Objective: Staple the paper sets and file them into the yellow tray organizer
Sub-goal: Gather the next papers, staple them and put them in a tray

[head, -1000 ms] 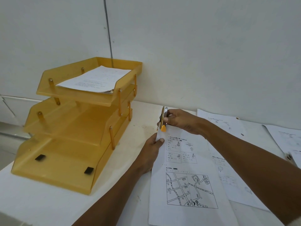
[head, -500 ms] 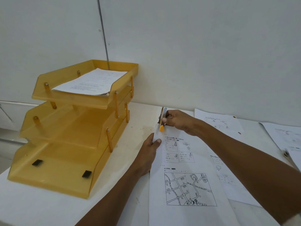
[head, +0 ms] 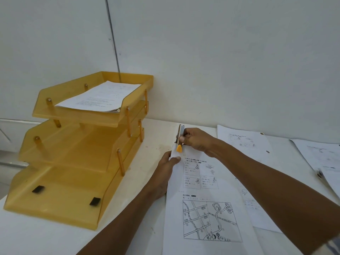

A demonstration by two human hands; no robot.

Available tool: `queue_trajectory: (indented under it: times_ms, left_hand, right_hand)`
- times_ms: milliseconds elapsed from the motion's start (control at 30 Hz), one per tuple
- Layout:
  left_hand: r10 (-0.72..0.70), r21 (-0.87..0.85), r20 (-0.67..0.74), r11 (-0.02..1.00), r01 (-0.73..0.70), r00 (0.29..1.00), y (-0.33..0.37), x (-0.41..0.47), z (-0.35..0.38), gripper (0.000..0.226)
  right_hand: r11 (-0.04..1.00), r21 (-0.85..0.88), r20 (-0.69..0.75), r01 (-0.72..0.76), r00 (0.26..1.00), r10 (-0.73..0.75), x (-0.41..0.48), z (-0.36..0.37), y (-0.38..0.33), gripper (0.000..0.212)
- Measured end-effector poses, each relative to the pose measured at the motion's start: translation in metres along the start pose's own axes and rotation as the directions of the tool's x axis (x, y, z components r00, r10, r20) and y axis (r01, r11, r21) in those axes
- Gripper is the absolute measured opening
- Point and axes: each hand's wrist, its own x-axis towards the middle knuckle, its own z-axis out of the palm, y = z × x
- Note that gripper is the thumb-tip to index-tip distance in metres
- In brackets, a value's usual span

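Three yellow tray organizer (head: 60, 205) tiers fill the left of the frame. At centre, a paper set (head: 206, 203) is pinched by the left hand (head: 166, 170); the stapler (head: 179, 138) is clasped by the right hand (head: 197, 141). The corner is best kept squared while squeezed.

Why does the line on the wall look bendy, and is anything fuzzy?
Head view: the wide lens bows the wall seam; soft, even light, faint shadows, no glare; the map sheet near the left hand is sharp, while the papers at the right edge are blurry.
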Motion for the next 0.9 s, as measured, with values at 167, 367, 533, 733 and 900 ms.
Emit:
queue_trajectory:
  times_ms: [167, 367, 533, 733, 900]
  left_hand:
    - [0.108, 0.141, -0.002, 0.984, -0.106, 0.994, 0.014, 0.01, 0.0, 0.045]
    - [0.165, 0.165, -0.014, 0.973, -0.16, 0.986, 0.002, 0.01, 0.003, 0.035]
    - [0.185, 0.122, -0.042, 0.976, -0.179, 0.982, -0.004, 0.011, 0.001, 0.031]
    - [0.201, 0.149, -0.078, 0.971, -0.188, 0.976, -0.008, 0.014, 0.002, 0.028]
    - [0.205, 0.165, -0.07, 0.968, -0.191, 0.976, -0.01, 0.015, 0.001, 0.029]
  right_hand:
    - [1.0, 0.005, 0.008, -0.008, 1.0, 0.007, -0.002, 0.002, 0.0, 0.01]
    - [0.999, -0.015, 0.007, -0.044, 0.999, 0.044, -0.002, 0.007, -0.001, 0.011]
    - [0.997, -0.027, -0.009, -0.074, 0.997, 0.074, 0.004, 0.01, 0.001, 0.021]
    - [0.995, -0.038, -0.009, -0.087, 0.996, 0.086, 0.007, 0.012, 0.001, 0.021]
    - [0.996, -0.038, 0.003, -0.078, 0.997, 0.078, 0.004, 0.012, -0.003, 0.018]
